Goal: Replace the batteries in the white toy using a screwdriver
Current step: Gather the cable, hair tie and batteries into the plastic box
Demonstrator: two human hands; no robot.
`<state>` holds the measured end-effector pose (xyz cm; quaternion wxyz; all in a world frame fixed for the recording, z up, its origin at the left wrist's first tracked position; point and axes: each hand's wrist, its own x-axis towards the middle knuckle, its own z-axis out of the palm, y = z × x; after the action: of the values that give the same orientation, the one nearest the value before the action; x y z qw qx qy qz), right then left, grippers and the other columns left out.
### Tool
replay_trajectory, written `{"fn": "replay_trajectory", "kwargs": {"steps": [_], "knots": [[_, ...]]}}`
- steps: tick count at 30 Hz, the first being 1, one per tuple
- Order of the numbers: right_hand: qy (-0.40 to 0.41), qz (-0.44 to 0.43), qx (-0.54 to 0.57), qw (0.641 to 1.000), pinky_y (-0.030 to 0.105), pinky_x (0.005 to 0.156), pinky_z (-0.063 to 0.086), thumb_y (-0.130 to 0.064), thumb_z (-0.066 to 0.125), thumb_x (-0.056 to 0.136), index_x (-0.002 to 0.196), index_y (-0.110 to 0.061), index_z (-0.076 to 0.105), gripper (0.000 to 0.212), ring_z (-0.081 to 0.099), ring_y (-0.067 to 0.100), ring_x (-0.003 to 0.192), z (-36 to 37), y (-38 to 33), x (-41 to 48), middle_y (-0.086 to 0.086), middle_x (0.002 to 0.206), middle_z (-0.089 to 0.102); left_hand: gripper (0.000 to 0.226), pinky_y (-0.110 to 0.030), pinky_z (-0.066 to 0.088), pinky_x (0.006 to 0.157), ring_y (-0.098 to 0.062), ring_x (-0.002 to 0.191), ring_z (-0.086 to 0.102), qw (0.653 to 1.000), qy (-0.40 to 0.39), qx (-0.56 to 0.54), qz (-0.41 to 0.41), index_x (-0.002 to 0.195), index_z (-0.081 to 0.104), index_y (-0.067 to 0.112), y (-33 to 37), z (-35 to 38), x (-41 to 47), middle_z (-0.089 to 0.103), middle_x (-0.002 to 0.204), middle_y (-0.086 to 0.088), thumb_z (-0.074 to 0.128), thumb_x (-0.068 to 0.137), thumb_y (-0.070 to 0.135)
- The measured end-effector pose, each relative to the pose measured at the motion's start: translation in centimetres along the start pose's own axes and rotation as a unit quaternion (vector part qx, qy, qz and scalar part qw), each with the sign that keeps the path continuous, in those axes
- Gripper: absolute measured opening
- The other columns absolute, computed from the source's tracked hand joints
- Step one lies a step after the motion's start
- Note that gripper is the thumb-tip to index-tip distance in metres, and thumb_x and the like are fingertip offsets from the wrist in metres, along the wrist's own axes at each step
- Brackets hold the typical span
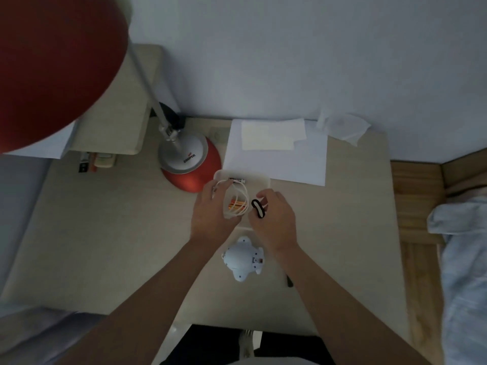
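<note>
The white toy (243, 258) lies on the desk between my forearms, its battery slot showing on the right side. Beyond it stands a clear plastic tray (263, 180) holding black batteries (237, 179), orange batteries (236, 205) and a white cord (243, 196). My left hand (210, 209) holds the tray's left side, thumb curled along its near edge. My right hand (274, 214) pinches a small black-and-white oval piece (257, 208) over the tray's right part. A dark screwdriver (289, 281) lies on the desk right of the toy, partly hidden by my right forearm.
A red desk lamp base (192, 164) stands left of the tray, its red shade (52, 67) near the camera. White paper sheets (276, 154) lie behind the tray, crumpled plastic wrap (342, 126) at the back right. A remote and pens (97, 162) lie at the left.
</note>
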<state>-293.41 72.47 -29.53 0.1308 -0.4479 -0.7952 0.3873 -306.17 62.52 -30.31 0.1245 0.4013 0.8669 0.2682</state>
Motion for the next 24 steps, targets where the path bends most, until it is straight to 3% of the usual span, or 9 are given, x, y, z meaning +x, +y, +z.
{"fn": "replay_trajectory", "kwargs": {"steps": [4, 12, 18, 24], "knots": [[-0.004, 0.004, -0.036, 0.999, 0.039, 0.078, 0.053, -0.020, 0.066, 0.081, 0.111, -0.021, 0.058, 0.031, 0.056, 0.021, 0.095, 1.5, 0.3, 0.4, -0.001, 0.098, 0.061, 0.074, -0.040, 0.048, 0.091, -0.025, 0.118, 0.053, 0.997, 0.001, 0.045, 0.068, 0.133, 0.053, 0.023, -0.6, 0.4, 0.2, 0.052, 0.132, -0.002, 0.083, 0.068, 0.043], [0.020, -0.007, -0.082, 0.996, 0.039, 0.082, 0.052, -0.026, 0.070, 0.080, 0.117, -0.017, 0.061, 0.038, 0.056, 0.023, 0.100, 1.5, 1.2, 0.3, 0.002, 0.108, 0.063, 0.077, -0.038, 0.040, 0.101, -0.024, 0.122, 0.051, 0.995, 0.012, 0.069, 0.072, 0.131, 0.055, 0.022, -0.8, 1.3, -0.2, 0.054, 0.131, -0.002, 0.079, 0.066, 0.055], [0.038, -0.028, -0.064, 0.997, 0.032, 0.081, 0.053, -0.028, 0.074, 0.077, 0.116, -0.020, 0.062, 0.041, 0.060, 0.021, 0.097, 0.6, 1.7, -0.9, 0.001, 0.111, 0.061, 0.086, -0.041, 0.036, 0.107, -0.024, 0.133, 0.045, 0.996, 0.002, 0.052, 0.071, 0.137, 0.052, 0.023, -0.9, 0.6, -0.9, 0.048, 0.142, -0.004, 0.075, 0.067, 0.068], [0.045, -0.023, -0.068, 0.996, 0.031, 0.084, 0.051, -0.030, 0.071, 0.082, 0.124, -0.019, 0.059, 0.045, 0.060, 0.017, 0.099, -1.3, 3.0, -2.3, 0.000, 0.116, 0.060, 0.081, -0.039, 0.030, 0.111, -0.022, 0.135, 0.041, 0.997, 0.014, 0.052, 0.048, 0.144, 0.043, 0.020, -2.1, -1.2, -2.1, 0.046, 0.145, -0.004, 0.069, 0.077, 0.057]]}}
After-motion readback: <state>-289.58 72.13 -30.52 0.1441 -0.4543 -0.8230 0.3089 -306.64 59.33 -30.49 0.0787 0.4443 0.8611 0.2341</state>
